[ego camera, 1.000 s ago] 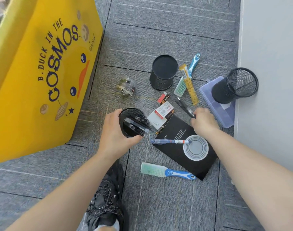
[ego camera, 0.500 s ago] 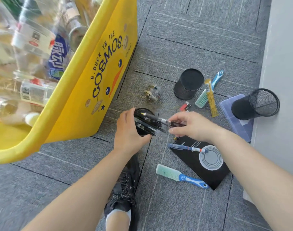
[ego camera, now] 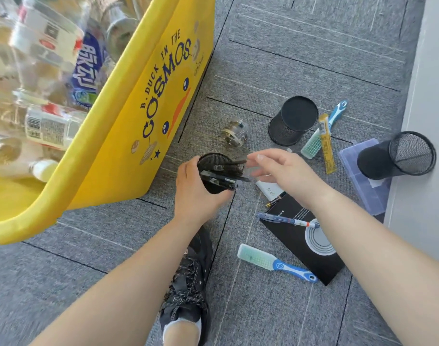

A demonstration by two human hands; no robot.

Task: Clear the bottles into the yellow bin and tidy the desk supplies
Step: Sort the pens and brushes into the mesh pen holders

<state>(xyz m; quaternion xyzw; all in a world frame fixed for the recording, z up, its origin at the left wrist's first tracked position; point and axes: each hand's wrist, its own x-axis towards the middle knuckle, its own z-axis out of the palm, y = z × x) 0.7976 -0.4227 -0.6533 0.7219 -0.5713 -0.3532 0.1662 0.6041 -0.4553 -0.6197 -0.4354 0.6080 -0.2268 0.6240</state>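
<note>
**Left hand holds tilted pen cup, right hand loose beside the pens**

Left hand (ego camera: pixel 196 193) at centre of view, grip clamped round a black mesh pen cup (ego camera: pixel 213 168). The cup is tipped over and held above the grey carpet floor (ego camera: pixel 288 58). The dark pens (ego camera: pixel 228 174) in it lie along the 9–3 line, with their ends sticking out toward 3 o'clock.

Right hand (ego camera: pixel 285 173) is at 3 o'clock of the cup, just beside the pen ends. Its grip is apart, fingers loose and blurred, holding nothing.

Big yellow bin (ego camera: pixel 138 121) fills the 10 o'clock side, with clear plastic bottles (ego camera: pixel 51 126) lying inside.

- At 1 o'clock, a second black mesh cup (ego camera: pixel 293 121) stands with its flat dark end up.
- At 3 o'clock, a third black mesh cup (ego camera: pixel 395 156) lies on its side on a translucent lilac plastic box (ego camera: pixel 363 191), its mouth toward 3 o'clock.
- At 5 o'clock, a blue ballpoint pen (ego camera: pixel 285 219) lies across a black notebook (ego camera: pixel 300 243), long axis 9–3.
- Below it, a green-bristled brush with a blue handle (ego camera: pixel 273 263), handle pointing to 4 o'clock.
- At 12 o'clock of the held cup, a small glass jar (ego camera: pixel 236 132) on its side.
- At 6 o'clock, a black laced shoe (ego camera: pixel 186 290).
</note>
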